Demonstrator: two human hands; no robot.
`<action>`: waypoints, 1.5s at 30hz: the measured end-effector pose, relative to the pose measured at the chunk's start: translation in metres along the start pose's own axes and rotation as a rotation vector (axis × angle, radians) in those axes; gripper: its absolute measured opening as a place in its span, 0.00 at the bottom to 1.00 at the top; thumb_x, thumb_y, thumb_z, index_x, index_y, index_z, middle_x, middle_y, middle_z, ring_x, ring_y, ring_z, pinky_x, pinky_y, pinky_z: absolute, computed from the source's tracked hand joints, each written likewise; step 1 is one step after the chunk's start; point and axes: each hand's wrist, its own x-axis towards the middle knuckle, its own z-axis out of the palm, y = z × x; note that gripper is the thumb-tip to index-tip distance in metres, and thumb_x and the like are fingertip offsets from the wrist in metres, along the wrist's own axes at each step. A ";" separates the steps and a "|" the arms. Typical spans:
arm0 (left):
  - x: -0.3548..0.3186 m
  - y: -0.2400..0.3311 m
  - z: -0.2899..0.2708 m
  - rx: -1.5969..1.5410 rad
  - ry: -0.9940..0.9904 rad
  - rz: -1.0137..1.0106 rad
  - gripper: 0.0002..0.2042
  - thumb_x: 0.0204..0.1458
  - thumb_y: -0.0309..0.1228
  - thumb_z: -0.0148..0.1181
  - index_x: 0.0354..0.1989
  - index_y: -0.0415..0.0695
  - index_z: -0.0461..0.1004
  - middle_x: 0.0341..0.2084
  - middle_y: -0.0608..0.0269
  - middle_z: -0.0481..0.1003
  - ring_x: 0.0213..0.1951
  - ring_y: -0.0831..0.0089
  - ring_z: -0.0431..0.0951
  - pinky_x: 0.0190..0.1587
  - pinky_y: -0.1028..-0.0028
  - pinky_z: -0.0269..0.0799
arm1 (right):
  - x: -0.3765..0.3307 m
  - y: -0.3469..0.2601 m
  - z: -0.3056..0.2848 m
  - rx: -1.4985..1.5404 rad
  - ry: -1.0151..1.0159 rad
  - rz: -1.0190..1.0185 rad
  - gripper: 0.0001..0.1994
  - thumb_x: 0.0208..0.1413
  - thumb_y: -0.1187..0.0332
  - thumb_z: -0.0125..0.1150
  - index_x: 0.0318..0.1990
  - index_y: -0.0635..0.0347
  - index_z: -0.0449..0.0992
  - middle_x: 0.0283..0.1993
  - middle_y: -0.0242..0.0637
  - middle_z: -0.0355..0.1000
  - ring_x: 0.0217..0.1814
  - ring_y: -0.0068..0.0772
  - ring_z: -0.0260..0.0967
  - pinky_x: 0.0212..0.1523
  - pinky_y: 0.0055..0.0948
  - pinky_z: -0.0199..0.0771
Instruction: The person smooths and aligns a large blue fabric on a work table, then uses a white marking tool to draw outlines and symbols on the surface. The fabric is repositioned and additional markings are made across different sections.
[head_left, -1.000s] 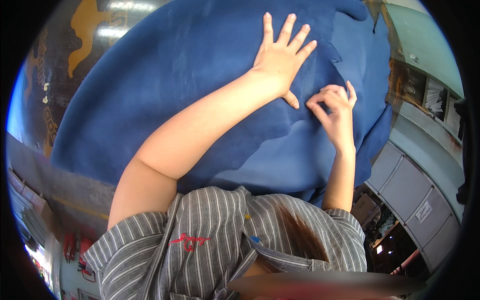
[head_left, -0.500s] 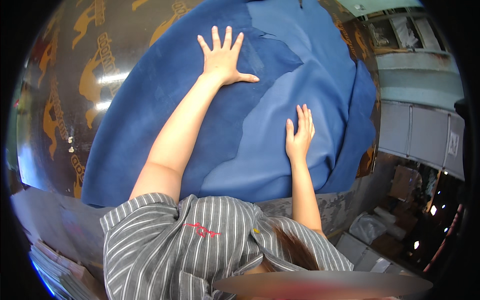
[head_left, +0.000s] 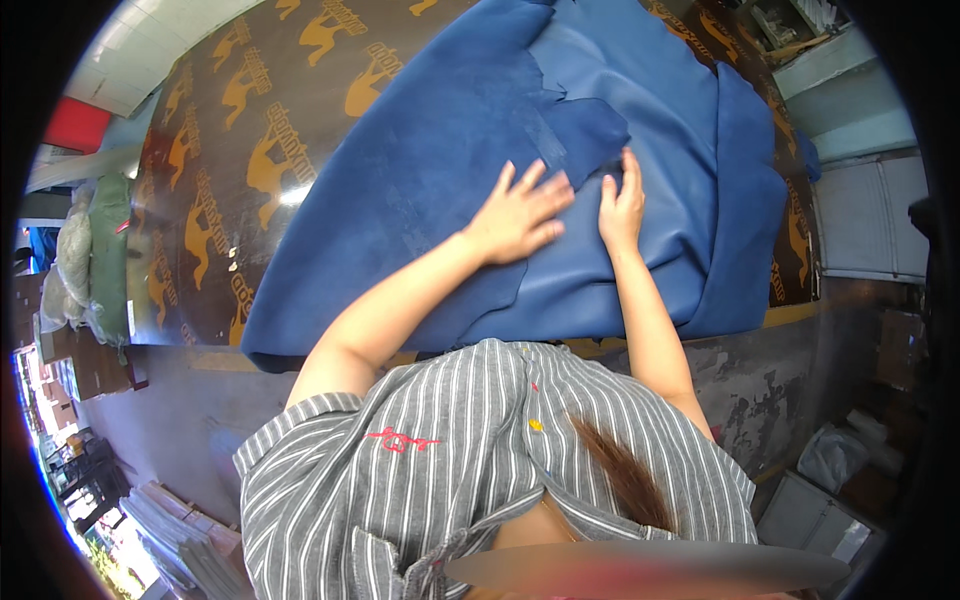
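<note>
A large blue leather hide (head_left: 430, 160) is spread over a dark table, darker suede side up on the left and paler smooth side up on the right. The folded-over part has a ragged edge running down the middle. Above the darker part is my left hand (head_left: 515, 215), its fingers spread and slightly blurred, holding nothing; whether it touches the leather I cannot tell. Just right of it, my right hand (head_left: 622, 212) has its fingers stretched and thumb apart. Its fingertips are at the ragged edge's rounded tip, over the paler leather.
The brown table top (head_left: 225, 170) has a tan printed pattern and shows to the left of the hide. Rolled material in plastic (head_left: 75, 250) stands beyond it at far left. Flat stacked sheets (head_left: 180, 535) are at lower left, a clear plastic bag (head_left: 832, 455) at lower right.
My left hand has come down and right across the hide, close to my right hand. My right hand has moved up to the ragged edge. The whole view has shifted.
</note>
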 end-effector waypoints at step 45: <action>-0.093 0.121 0.011 0.177 0.278 -0.668 0.36 0.53 0.53 0.63 0.68 0.47 0.68 0.69 0.55 0.64 0.73 0.53 0.56 0.74 0.47 0.43 | -0.019 -0.030 -0.033 -0.028 -0.968 -0.677 0.38 0.65 0.41 0.49 0.75 0.57 0.56 0.80 0.45 0.45 0.84 0.48 0.33 0.79 0.52 0.28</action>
